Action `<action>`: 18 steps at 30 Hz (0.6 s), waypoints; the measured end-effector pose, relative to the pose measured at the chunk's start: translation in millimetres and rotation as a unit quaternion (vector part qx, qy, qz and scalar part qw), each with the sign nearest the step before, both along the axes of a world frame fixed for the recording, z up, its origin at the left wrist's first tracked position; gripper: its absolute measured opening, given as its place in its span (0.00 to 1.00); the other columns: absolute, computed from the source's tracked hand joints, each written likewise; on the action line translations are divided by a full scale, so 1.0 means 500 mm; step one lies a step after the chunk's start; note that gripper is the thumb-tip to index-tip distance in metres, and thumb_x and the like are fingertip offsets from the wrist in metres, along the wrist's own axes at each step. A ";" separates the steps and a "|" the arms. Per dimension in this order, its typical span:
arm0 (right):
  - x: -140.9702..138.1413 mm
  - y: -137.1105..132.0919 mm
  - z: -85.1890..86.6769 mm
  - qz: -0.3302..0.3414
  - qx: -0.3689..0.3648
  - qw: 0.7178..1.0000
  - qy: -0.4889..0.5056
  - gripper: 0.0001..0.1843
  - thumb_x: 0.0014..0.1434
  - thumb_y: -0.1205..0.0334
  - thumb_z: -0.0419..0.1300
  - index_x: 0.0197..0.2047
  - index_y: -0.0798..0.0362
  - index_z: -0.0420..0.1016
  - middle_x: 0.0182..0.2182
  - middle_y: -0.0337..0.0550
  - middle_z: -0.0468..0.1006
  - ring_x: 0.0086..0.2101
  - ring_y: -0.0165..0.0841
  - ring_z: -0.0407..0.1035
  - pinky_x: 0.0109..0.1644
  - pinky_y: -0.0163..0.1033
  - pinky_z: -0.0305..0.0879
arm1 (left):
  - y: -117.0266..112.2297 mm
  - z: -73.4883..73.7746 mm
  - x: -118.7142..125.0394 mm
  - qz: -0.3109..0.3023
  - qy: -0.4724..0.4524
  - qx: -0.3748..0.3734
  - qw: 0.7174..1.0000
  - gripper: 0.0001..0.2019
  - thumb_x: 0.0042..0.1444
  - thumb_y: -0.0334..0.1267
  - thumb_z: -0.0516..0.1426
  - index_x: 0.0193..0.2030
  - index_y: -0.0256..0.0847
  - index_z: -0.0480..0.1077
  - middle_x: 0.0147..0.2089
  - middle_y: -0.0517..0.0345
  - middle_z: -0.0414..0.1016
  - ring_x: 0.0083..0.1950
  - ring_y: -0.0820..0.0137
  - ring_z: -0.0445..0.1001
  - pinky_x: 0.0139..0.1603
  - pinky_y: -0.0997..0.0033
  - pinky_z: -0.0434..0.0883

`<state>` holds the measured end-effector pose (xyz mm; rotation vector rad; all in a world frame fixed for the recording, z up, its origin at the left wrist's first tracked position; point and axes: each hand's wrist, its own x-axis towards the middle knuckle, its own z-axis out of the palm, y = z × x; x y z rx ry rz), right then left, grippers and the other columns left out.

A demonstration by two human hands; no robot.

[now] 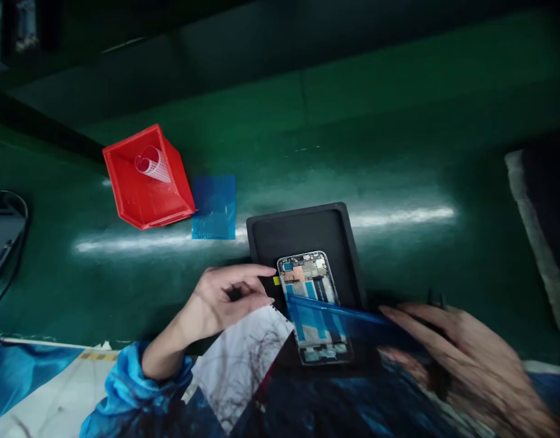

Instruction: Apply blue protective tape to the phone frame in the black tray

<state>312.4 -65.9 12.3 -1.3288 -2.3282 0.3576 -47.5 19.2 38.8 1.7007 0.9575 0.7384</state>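
An opened smartphone [314, 307] with its circuit board and blue-and-silver inside showing lies tilted on a black tray [302, 226]. My left hand [229, 298] is at its left edge, index finger and thumb apart. The index fingertip is by the phone's upper left side, near a small yellow tab [276, 280]. Below the thumb is a white sheet [245, 359] with a dotted edge; I cannot tell whether the thumb grips it. From my right hand [466, 353], a translucent blue film [348, 313] stretches leftward across the phone. Two thin dark tips stick up behind that hand, unclear.
On the green table [280, 158], a red bin [182, 176] at the left holds a rolled white perforated sheet [156, 165]. Beside it lies a blue sheet [213, 207]. A grey device [3, 240] with a black cable is at far left, a dark padded object [542, 225] at far right.
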 end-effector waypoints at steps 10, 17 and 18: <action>-0.015 0.043 -0.005 0.001 0.014 0.997 0.076 0.02 0.69 0.61 0.64 0.42 0.43 0.77 0.34 0.44 0.83 0.24 0.38 0.82 0.27 0.36 0.85 | -0.034 -0.020 0.034 -0.009 0.029 -0.218 0.976 0.15 0.60 0.34 0.69 0.54 0.41 0.86 0.34 0.61 0.83 0.31 0.75 0.72 0.34 0.77 0.74; -0.004 0.083 0.038 0.046 -0.154 0.979 0.124 0.04 0.71 0.56 0.62 0.41 0.39 0.76 0.38 0.45 0.81 0.32 0.33 0.83 0.35 0.30 0.80 | -0.008 0.001 0.017 -0.024 -0.052 -0.411 0.910 0.35 0.50 0.51 0.75 0.61 0.31 0.81 0.30 0.63 0.76 0.27 0.78 0.69 0.28 0.79 0.66; -0.001 0.091 0.040 0.061 -0.172 0.975 0.128 0.04 0.71 0.56 0.62 0.41 0.39 0.77 0.38 0.45 0.81 0.33 0.33 0.82 0.35 0.29 0.80 | -0.002 0.004 0.012 -0.027 -0.064 -0.432 0.899 0.39 0.48 0.53 0.76 0.63 0.31 0.80 0.31 0.61 0.77 0.28 0.77 0.71 0.29 0.79 0.67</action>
